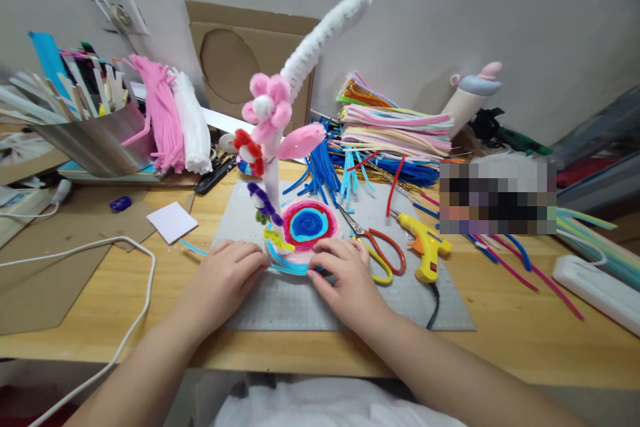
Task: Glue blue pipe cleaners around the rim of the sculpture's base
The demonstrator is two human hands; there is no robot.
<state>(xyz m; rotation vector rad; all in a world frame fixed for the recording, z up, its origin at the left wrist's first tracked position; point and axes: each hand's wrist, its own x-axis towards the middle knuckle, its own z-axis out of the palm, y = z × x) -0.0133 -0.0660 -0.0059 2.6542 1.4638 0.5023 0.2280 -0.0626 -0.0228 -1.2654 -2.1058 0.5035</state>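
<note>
From where I stand, both hands are at the near side of the round, coiled base (309, 223), which lies near the middle of the grey mat (395, 310) on the desk (300, 351). The left hand (225, 280) has its fingers bent, their tips at the base's near left edge; the right hand (349, 278) is at the near right edge, thumb and fingers close together. I can't tell whether either one really pinches the rim.

I'd steady that edge with light, even pressure from both sides, keeping the coils flat and snug. The tall white stem (327, 33) rises from the left part and leans right at the top, so a hard push could rock it. Fingertips should stay low, off the petals.

Counting up, I see two hands, one base, one tall stem and three clear flowers: a pink flower (281, 113), a red flower (256, 160) and a purple flower (262, 199). One pink leaf shape (303, 141) juts right. Right of the base are one pair of scissors (361, 232) and one yellow glue gun (426, 250); left of the mat is one white square card (173, 221). The far blue strands (323, 170) overlap too much to count.
</note>
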